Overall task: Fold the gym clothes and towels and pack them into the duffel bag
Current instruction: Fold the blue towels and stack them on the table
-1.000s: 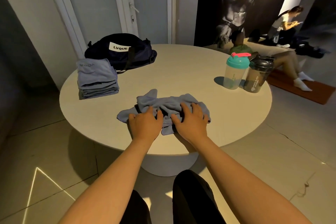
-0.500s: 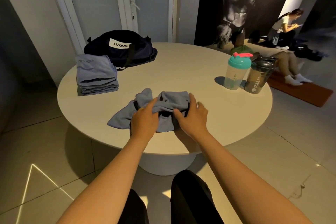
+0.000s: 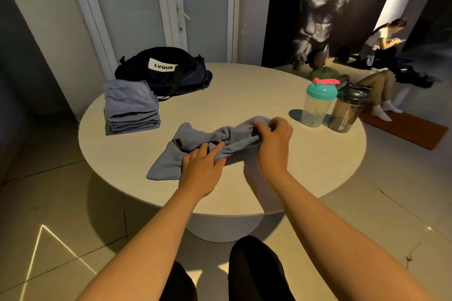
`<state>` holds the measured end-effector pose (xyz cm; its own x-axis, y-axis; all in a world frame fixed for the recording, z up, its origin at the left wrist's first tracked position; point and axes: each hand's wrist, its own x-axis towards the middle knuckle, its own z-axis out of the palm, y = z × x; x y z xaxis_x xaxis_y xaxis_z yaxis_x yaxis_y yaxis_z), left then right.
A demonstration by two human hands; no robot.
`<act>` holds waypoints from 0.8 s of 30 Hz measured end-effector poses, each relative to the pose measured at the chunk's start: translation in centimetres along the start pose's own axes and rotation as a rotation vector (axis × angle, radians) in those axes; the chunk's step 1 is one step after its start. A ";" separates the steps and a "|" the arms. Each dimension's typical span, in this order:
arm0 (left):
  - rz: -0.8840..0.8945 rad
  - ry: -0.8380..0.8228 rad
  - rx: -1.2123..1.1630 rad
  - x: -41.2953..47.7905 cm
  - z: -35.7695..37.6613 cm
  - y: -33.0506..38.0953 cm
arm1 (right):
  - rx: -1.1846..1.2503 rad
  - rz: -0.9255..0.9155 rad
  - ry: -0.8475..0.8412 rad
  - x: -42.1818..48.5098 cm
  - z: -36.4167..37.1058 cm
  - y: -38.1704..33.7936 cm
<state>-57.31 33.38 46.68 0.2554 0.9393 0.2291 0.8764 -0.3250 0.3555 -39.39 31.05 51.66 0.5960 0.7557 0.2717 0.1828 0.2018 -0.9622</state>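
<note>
The blue towel (image 3: 195, 138) lies crumpled at the near side of the table (image 3: 244, 90). The right hand (image 3: 274, 146) grips its right end with curled fingers, and the left hand (image 3: 201, 168) presses on it with straight fingers. Far left is the duffel bag (image 3: 171, 76) (white label "LVQUE"), just behind a folded stack (image 3: 129, 107).

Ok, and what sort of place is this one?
Probably a gym or fitness studio: a muscular-torso wall poster, a teal-lidded shaker bottle and a dark shaker bottle on the round table, and an exercise mat beyond.
</note>
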 end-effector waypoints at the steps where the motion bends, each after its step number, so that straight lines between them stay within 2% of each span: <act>1: -0.012 0.001 0.046 0.0 0.1 0.1 | -0.052 -0.088 0.029 0.2 -0.7 -0.3; 2: -0.029 0.002 0.059 0.0 0.2 0.1 | -0.220 -0.241 -0.028 0.3 -1.2 0.0; 3: -0.043 0.011 0.055 0.0 0.3 0.2 | -0.460 -0.370 -0.157 0.2 -1.4 0.7; 4: -0.057 0.019 0.041 -0.1 0.3 0.2 | -0.687 -0.390 -0.302 -0.1 -1.3 1.7; 5: -0.063 0.034 0.029 -0.1 0.2 0.2 | -0.783 -0.306 -0.426 -0.5 -1.3 2.3; 6: -0.063 0.052 0.014 -0.1 0.0 0.2 | -0.776 -0.221 -0.495 -0.9 -1.3 2.3; 8: -0.027 0.111 -0.039 -0.5 -0.3 0.2 | -0.700 -0.216 -0.499 -1.4 -1.4 2.1; 11: -0.020 0.199 -0.070 -1.7 -1.1 0.5 | -0.728 -0.385 -0.525 -1.8 -1.6 2.4; 13: -0.101 0.201 0.050 -2.2 -1.5 0.2 | -0.908 -0.402 -0.520 -1.8 -2.0 3.1; 16: -0.222 0.141 0.163 -2.4 -2.4 -0.8 | -1.158 -0.278 -0.415 -1.3 -2.4 2.8; 18: -0.242 0.051 0.178 -2.3 -2.7 -0.4 | -1.193 -0.221 -0.443 -1.2 -1.9 1.8; 20: -0.157 0.037 0.184 -1.8 -2.7 0.5 | -1.110 -0.244 -0.514 -1.1 -1.0 1.0; 22: -0.061 0.016 0.087 -1.6 -2.7 0.9 | -0.958 -0.223 -0.555 -1.2 -0.6 0.1; 24: -0.041 -0.116 -0.104 -1.3 -3.1 0.5 | -0.815 -0.187 -0.545 -1.2 -0.8 0.0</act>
<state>-58.48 31.70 49.35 0.2712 0.9564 0.1086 0.8413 -0.2903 0.4560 -39.46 29.64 51.33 0.0999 0.9794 0.1756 0.8398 0.0116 -0.5428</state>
